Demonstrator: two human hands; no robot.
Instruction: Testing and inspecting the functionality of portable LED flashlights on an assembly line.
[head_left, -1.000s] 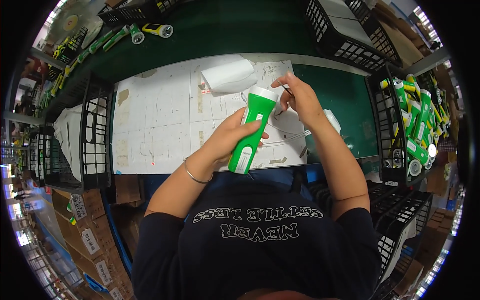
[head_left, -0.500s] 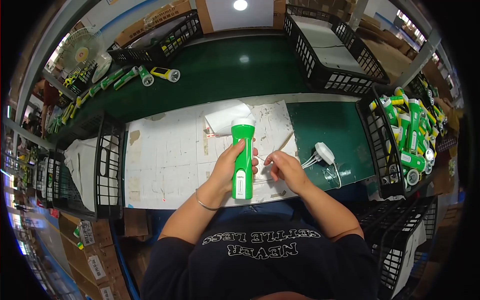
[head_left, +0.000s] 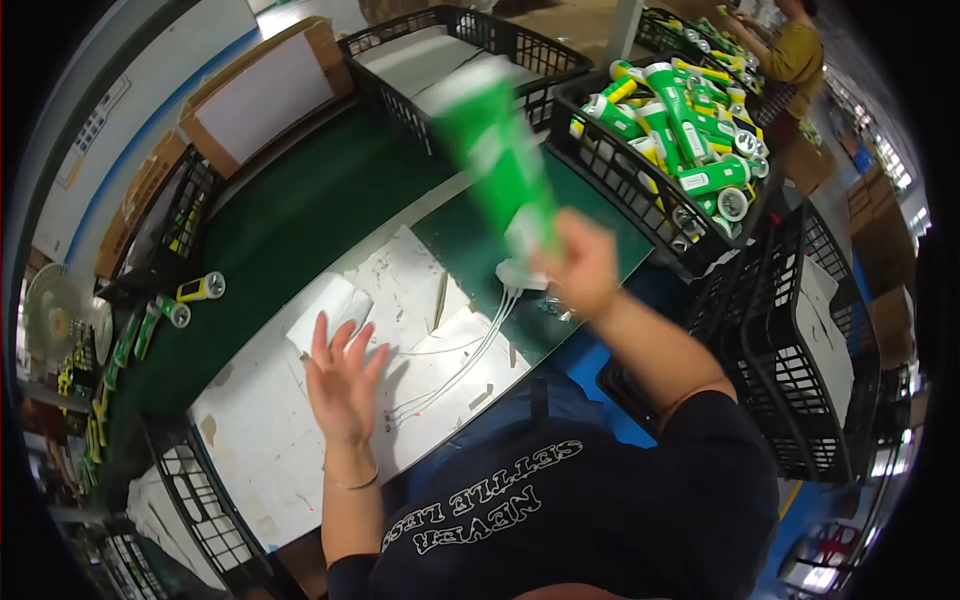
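A green flashlight (head_left: 497,155) with a white head, smeared by motion, is raised over the green part of the bench. My right hand (head_left: 585,265) grips it by its lower end, with the head pointing up and away. My left hand (head_left: 343,385) hovers over the white work sheet (head_left: 270,420), fingers spread and nothing in them. Just beyond its fingertips lies a folded white paper (head_left: 328,312). A white plug-like piece (head_left: 520,274) with thin white cables sits below the flashlight, partly hidden by my right hand.
At the right, a black crate (head_left: 640,195) is heaped with green and yellow flashlights. Another black crate (head_left: 400,100), lined with white sheet, stands at the back. A thin pointed tool (head_left: 440,300) lies on the work sheet. Several flashlights (head_left: 200,288) lie far left. A person (head_left: 793,60) works beyond the full crate.
The flashlight has gone from my left hand to my right and swung up and rightward. My left hand has opened. The view has turned toward the right.
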